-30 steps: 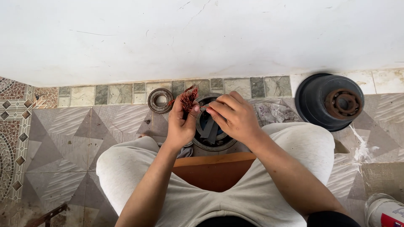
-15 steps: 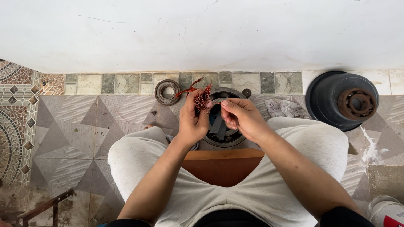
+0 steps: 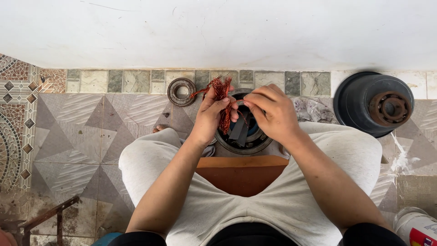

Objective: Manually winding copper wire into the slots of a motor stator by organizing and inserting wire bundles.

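- The left hand (image 3: 210, 115) sits just left of frame centre, fingers closed round a bunch of copper wire (image 3: 223, 98); the reddish strands stick up above the fist and hang down below it.
- The right hand (image 3: 272, 111) is just right of centre, touching the left; its fingertips are pinched together at the wire, seemingly on a strand or two, though the exact grip is too small to tell.
- Directly under both hands, at centre, stands the stator (image 3: 243, 136), a round metal ring on the floor between the knees; dark strips stand inside its bore.
- How far along, as a judgement: a good bunch of wire is already out of the ring and gathered in the fist; the lower strands run down toward the ring, so some winding looks still caught there; the rest of the bore is hidden by the hands.
- A bearing (image 3: 181, 91) lies on the tiles in the upper middle, left of the hands and apart from them.
- A dark round housing (image 3: 375, 104) with a rusty hub sits at the upper right, well apart.
- A crumpled rag (image 3: 313, 109) lies between the right hand and the housing.
- A wooden stool (image 3: 241, 173) shows between the thighs, below centre.
- A white can (image 3: 416, 226) is at the lower right corner; a rusty metal frame (image 3: 48, 215) at the lower left.
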